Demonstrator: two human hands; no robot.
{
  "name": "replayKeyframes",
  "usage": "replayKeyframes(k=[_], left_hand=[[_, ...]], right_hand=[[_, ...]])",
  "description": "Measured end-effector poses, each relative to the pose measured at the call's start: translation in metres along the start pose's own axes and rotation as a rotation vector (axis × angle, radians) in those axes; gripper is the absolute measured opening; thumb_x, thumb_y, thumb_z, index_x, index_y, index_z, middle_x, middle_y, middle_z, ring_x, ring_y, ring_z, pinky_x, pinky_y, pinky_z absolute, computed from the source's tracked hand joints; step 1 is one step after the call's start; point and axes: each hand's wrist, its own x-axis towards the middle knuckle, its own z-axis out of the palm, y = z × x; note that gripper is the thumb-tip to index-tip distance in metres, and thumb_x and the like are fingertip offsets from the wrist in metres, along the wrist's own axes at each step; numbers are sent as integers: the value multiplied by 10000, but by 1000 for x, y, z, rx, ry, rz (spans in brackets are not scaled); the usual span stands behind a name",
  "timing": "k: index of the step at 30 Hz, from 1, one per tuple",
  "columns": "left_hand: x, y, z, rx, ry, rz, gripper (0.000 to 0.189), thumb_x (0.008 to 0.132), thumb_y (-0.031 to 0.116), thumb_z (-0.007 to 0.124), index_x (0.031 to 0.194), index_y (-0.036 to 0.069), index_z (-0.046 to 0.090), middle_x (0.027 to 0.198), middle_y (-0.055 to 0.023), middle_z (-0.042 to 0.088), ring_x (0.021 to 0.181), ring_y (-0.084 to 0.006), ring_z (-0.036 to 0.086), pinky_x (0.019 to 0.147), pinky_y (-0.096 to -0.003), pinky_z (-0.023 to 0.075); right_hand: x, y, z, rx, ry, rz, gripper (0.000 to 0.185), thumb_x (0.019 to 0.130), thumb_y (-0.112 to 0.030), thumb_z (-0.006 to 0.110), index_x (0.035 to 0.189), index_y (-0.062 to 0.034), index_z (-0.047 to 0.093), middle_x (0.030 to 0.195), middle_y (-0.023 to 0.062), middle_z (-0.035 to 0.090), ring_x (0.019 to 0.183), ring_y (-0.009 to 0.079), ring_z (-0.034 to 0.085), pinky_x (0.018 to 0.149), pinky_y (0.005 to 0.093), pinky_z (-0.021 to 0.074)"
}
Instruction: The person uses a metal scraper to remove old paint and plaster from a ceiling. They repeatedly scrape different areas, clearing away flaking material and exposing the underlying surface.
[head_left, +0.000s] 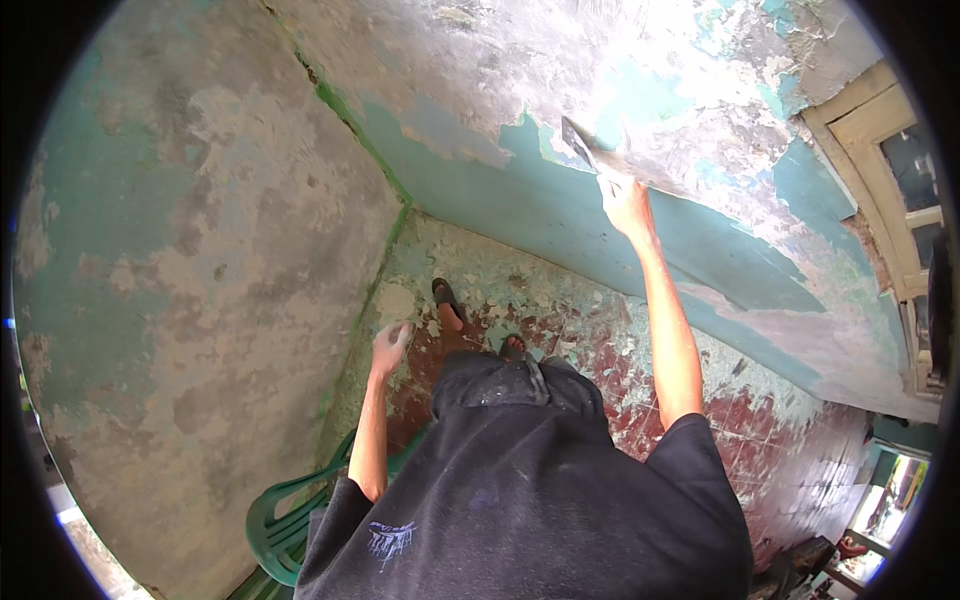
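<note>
My right hand (627, 202) grips a scraper with a flat metal blade (576, 139). The blade lies at the wall ahead (465, 52), close to a ragged edge of blue-green paint (525, 187); whether it touches cannot be told. Bare grey and whitish plaster shows above that edge, with a few paint patches left in it. My left hand (391, 346) hangs low at my side with its fingers curled, and I see nothing in it. It is nearest to the left wall (247, 247), where worn plaster and faded green paint mix.
Paint flakes (465, 247) litter the red tiled floor (630, 397) around my sandalled feet (448, 307). A green plastic chair (281, 525) stands behind me on the left. At the right are a cream wooden window frame (855, 112) and dark objects (795, 570) on the floor.
</note>
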Motion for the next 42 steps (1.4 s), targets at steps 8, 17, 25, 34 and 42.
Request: replayKeyframes(k=[8,17,25,34,42], left_hand=[[-26,-77,13,-48,-39,-203,379,950,309,587,1080,-37,670,909,-87,703,817,-163,652,747,-323,512],[-163,-137,31,37,-407,-324,284,938,265,579,959,2,682,760,-47,649,648,-139,618,567,-301,485],[-131,-110,26,89,-323,-423,292,938,269,585,972,-3,687,799,-65,674,705,-151,649,593,-306,504],[-60,-80,26,134,-171,-142,383,947,292,597,1120,-43,663,997,-161,722,934,-232,698,773,-327,552],[-76,-78,24,181,-326,-299,404,941,316,587,1114,-40,670,968,-159,726,927,-207,688,789,-337,539]], right_hand=[[13,-25,24,207,21,-260,298,941,-193,572,1176,-27,648,840,184,692,601,291,630,599,388,501],[-60,17,8,734,251,206,207,1011,-204,495,1050,-13,565,681,39,554,534,86,537,469,255,427],[-47,24,22,685,390,243,228,1019,-233,497,983,-26,586,621,3,494,445,66,451,375,234,368],[-56,25,19,749,389,422,263,976,-249,553,1028,-2,628,626,25,553,486,105,514,444,262,441],[-42,33,13,756,321,512,337,985,-306,553,1076,1,656,578,19,529,444,100,492,408,274,406]])
